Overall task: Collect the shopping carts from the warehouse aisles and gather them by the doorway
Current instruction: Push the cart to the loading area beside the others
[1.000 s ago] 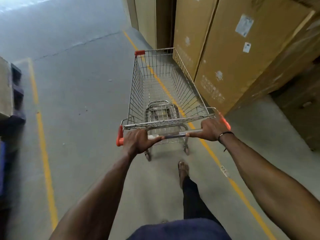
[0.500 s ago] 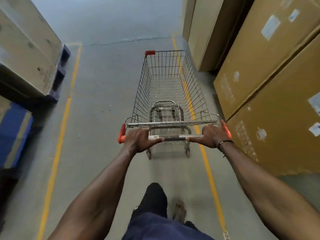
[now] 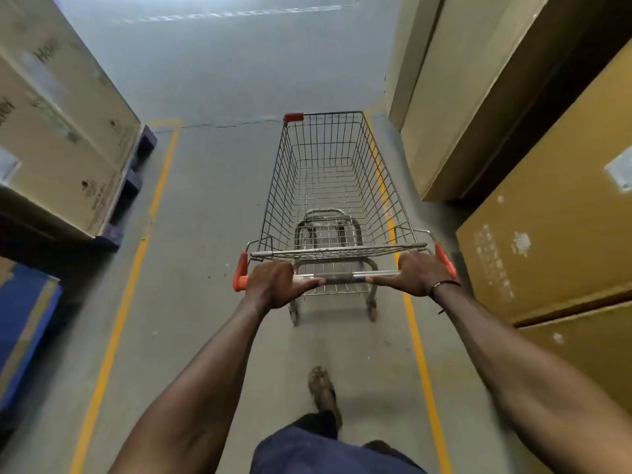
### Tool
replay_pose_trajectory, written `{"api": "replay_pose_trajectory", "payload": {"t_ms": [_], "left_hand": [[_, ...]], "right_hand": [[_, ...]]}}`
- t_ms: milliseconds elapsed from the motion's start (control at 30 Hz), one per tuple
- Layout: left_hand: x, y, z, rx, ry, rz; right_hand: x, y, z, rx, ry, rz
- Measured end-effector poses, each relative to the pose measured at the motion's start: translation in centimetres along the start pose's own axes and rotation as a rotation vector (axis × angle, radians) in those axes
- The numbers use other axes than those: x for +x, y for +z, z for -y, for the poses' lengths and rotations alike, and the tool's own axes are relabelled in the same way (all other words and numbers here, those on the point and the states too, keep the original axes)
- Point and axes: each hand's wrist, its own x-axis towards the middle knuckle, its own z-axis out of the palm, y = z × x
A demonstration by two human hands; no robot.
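The shopping cart [image 3: 337,200] has rolled further down the aisle and now runs pretty much straight between the yellow floor lines [image 3: 113,336]. The stacked boxes on the blue pallet [image 3: 131,186] have slid closer on the left, and the person's sandaled foot [image 3: 323,391] is now stepping forward.

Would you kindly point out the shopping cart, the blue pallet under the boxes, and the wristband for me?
shopping cart [image 3: 328,186]: head view, on the wire floor of the basket.
blue pallet [image 3: 131,186]: head view, on its side edge under the boxes.
wristband [image 3: 444,284]: head view, on the dark band at the right wrist.
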Motion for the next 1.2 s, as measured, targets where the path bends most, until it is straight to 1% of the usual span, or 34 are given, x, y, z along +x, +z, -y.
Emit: {"api": "replay_pose_trajectory", "payload": {"t_ms": [233,400,600,800,933,1100,1200], "left_hand": [[14.8,-4.1,4.6,0.016,0.007,0.023],[26.2,-6.2,7.4,-0.001,0.000,-0.019],[41.7,-9.3,10.5,-0.025,-0.071,0.013],[55.7,-13.0,13.4,-0.037,-0.133,0.034],[64.1,-14.9,15.5,-0.038,-0.157,0.038],[74.4,-16.6,18.2,-0.054,-0.170,-0.041],[81.6,-17.5,20.8,-0.035,-0.176,-0.054]], "right_hand": [[15.1,-5.7,0.6,0.001,-0.017,-0.008],[27.3,-9.9,-0.1,-0.018,-0.054,-0.009],[44.1,-15.7,-1.5,-0.022,-0.105,-0.021],[59.2,-21.5,-1.9,-0.012,-0.148,0.004],[68.1,-25.2,-2.0,-0.004,-0.201,0.053],[79.3,-29.7,-1.9,-0.042,-0.239,0.058],[86.8,-32.4,-1.3,-0.066,-0.242,0.069]]}}
